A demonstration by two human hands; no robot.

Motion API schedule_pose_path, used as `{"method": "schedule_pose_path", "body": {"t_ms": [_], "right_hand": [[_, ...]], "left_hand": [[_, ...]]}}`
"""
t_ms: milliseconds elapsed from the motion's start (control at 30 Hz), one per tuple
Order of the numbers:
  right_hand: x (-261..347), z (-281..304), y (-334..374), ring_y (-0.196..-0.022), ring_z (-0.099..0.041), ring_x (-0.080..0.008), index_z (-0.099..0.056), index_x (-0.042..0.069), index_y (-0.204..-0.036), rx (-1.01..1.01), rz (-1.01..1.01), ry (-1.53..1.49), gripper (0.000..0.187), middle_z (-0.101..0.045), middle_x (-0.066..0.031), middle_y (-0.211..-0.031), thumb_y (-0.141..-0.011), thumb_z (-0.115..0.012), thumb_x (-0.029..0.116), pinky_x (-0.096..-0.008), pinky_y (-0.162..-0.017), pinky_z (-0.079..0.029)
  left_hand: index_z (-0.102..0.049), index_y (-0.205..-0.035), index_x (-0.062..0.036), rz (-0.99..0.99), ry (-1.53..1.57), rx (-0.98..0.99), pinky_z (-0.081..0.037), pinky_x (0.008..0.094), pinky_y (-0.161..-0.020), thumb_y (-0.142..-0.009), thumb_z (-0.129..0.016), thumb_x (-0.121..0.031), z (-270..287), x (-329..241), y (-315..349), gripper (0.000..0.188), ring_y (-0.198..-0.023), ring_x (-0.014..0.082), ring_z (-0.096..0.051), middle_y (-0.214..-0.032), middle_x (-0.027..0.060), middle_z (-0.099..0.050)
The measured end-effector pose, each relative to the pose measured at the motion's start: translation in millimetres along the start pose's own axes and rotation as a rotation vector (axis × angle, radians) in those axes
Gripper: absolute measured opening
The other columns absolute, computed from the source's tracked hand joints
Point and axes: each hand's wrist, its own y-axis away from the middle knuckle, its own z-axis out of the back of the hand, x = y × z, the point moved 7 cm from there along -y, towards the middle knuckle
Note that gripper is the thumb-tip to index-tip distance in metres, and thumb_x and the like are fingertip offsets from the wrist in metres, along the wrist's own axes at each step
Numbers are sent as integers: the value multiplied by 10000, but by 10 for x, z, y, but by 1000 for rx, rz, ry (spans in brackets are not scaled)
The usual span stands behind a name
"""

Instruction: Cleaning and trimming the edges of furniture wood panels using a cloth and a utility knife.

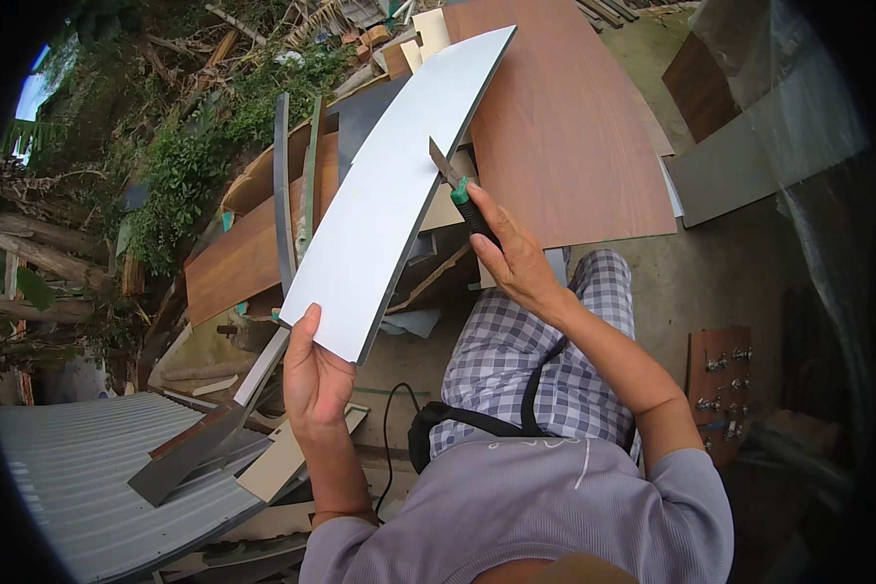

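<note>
A long white panel point(394, 195) with a dark edge slants up and away to the right in front of me. My left hand point(317, 375) grips its near end, the thumb on the white face and the fingers hidden beneath. In my right hand point(516, 251) is a utility knife point(460, 192) with a black and green handle, held from the right side. Its blade points up and to the left, at the panel's right edge near mid-length; whether it touches the panel I cannot tell.
A large brown wood-grain board point(565, 127) lies ahead. Offcuts and narrow strips point(282, 195) are piled under the panel. Corrugated metal sheeting point(78, 467) is at lower left, beside shrubs and logs point(49, 248). A brown board with metal fittings point(718, 394) stands at right, near clear plastic sheeting point(798, 127).
</note>
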Motion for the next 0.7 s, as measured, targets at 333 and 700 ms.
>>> {"method": "schedule_pose_path", "body": {"t_ms": [333,700], "right_hand": [[-535,279,-543,-1197,-495,-368,-291,184,-1449,-48,-253,34,509,-491,-211,-1315,-973,-445,277,-388,-978,-393],[-1235,679,-1354,-714,-575,-230,-313,195,-1440,-64,-368,216,514,-567,-112,-766,-961,-429,341,-367,-696,-453]], "left_hand": [[-431,-1228,61,50,54,-49,-551,371,-902,-933,-490,-36,55,-76,19,317,-1074,270,-584,-1172,189,-557],[-463,-1193,56,51,47,-69,-564,353,-877,-937,-494,-53,220,-207,108,280,-1042,261,-605,-1134,172,-585]]}}
